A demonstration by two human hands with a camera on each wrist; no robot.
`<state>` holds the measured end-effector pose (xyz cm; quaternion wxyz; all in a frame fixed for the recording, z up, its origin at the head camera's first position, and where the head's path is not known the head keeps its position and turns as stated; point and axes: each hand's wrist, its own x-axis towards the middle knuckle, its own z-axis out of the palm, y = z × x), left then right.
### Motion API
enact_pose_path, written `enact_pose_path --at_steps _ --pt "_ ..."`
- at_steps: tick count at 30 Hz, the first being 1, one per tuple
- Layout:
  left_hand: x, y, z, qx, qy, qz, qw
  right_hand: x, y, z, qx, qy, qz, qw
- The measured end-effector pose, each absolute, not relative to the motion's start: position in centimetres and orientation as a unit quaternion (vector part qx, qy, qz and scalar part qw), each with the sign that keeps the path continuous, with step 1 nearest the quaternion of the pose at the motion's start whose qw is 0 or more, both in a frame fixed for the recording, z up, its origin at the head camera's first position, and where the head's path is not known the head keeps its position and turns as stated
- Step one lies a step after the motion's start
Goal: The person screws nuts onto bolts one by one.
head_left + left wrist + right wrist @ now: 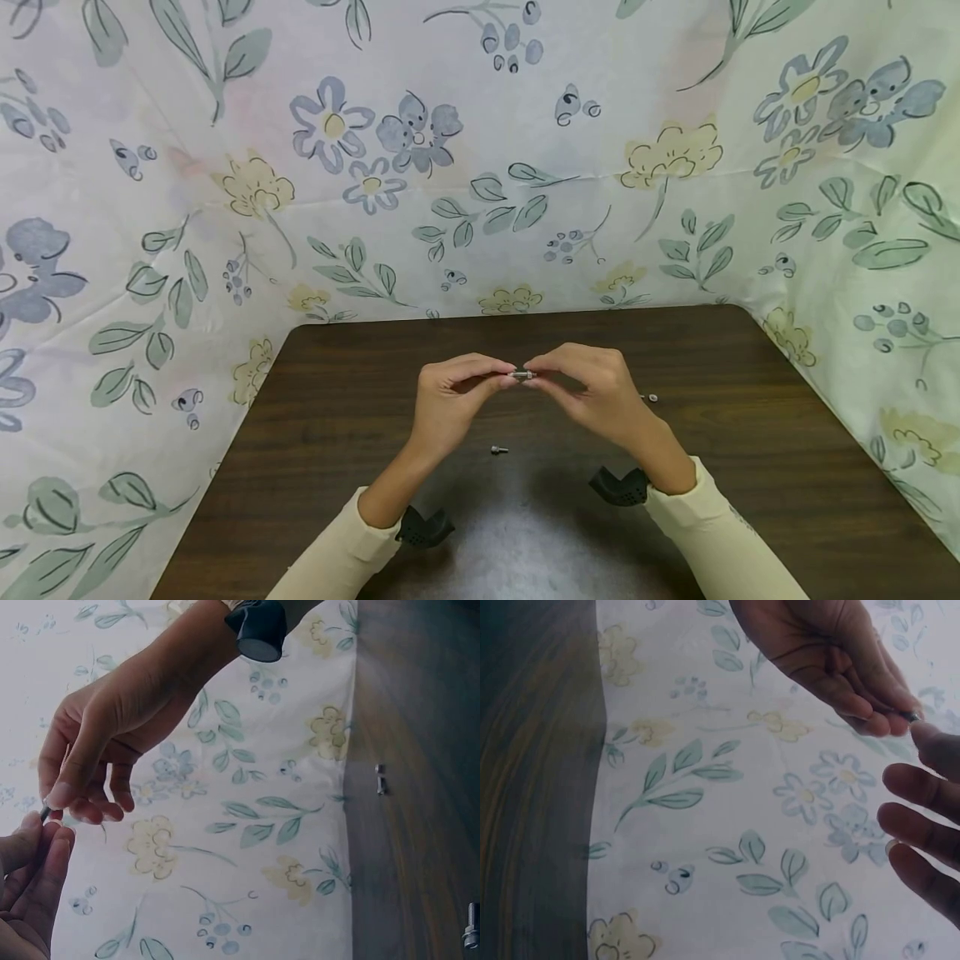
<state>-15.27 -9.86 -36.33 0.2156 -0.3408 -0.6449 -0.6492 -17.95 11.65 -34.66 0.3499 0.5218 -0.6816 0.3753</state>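
Fingertip to fingertip, my two hands meet above the middle of the table around a small metal bolt (pixel 522 375). The left hand (pixel 450 396) pinches its left end between thumb and index finger. At the other end, the right hand (pixel 600 392) pinches with thumb and index finger; its other fingers hang loosely curled in the left wrist view. Fingertips hide much of the bolt, so I cannot tell whether a nut or washer is on it. Another bolt (pixel 498 450) lies on the table below the hands, also seen as a bolt (pixel 471 930) in the left wrist view.
A dark wooden table (pixel 337 433) spreads under both hands. Small metal pieces (pixel 652 398) lie beyond the right wrist, partly hidden by it. Floral cloth (pixel 480 250) hangs at the back and both sides. Black wrist cameras (pixel 425 528) hang under both wrists.
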Motion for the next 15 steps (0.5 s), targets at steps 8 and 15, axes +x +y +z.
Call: enact_pose_path --at_steps 8,15 --pt "-15.28 -9.87 -36.33 -0.342 -0.648 -0.645 0.217 -17.96 11.55 -34.69 0.521 -0.679 0.376 0.354" --pt "-15.31 -9.75 -36.38 -0.345 -0.644 -0.648 0.214 -18.04 11.54 -34.85 0.512 -0.684 0.370 0.364"
